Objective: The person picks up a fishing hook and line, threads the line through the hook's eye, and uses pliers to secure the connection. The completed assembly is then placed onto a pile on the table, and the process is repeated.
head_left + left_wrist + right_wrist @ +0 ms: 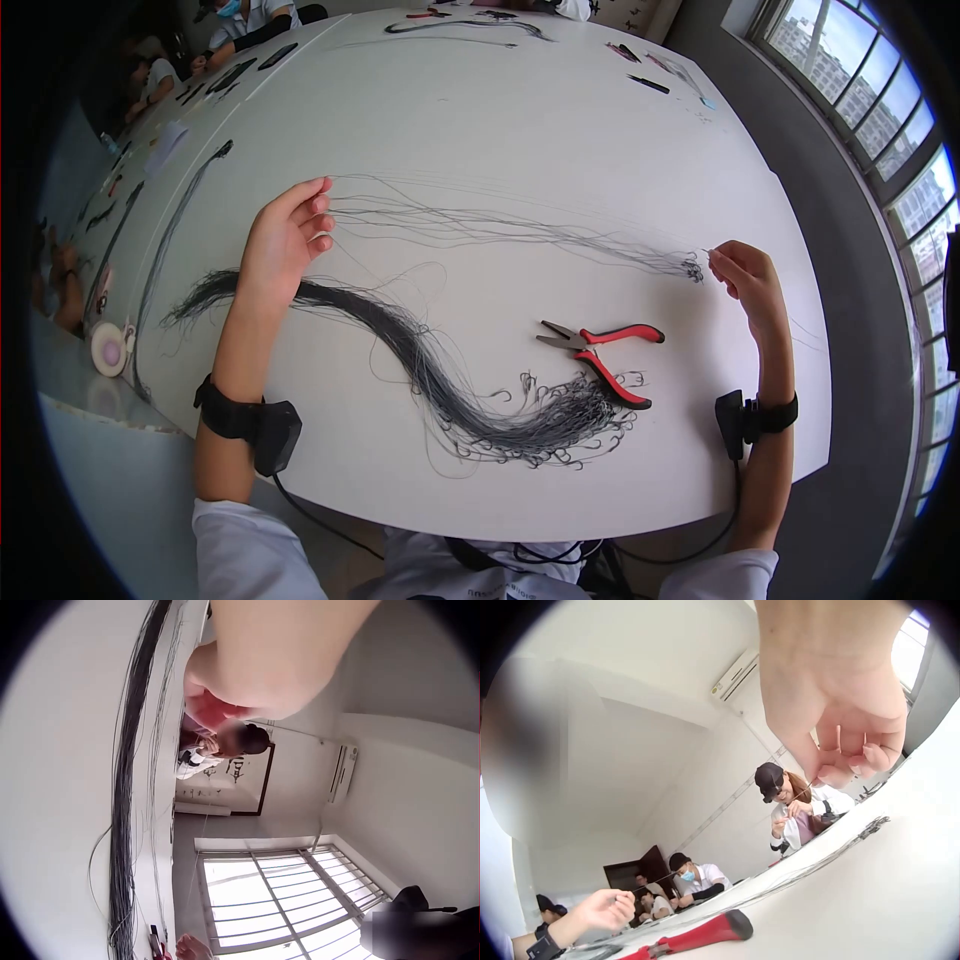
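Note:
My left hand (282,240) is raised at the left, thumb and forefinger pinching the end of a thin fishing line. That line stretches faintly across to my right hand (748,282), whose thumb and forefinger pinch a small dark fish hook (709,251). Below it lies a small bunch of hooked lines (560,236), with its hooks (691,268) gathered close to the right fingertips. Nearer me a thick dark bundle of hooked lines (400,340) curves over the table. Pliers with red and black handles (627,333) lie with one handle overlapping its hooks. In the right wrist view, the right hand (847,742) shows curled fingers.
The white table (480,110) also carries a long thin bundle (178,225) and a spool (108,348) at the left. A black tool (649,85) and another bundle (470,28) lie at the far side. Other people sit around it. Barred windows (870,80) stand right.

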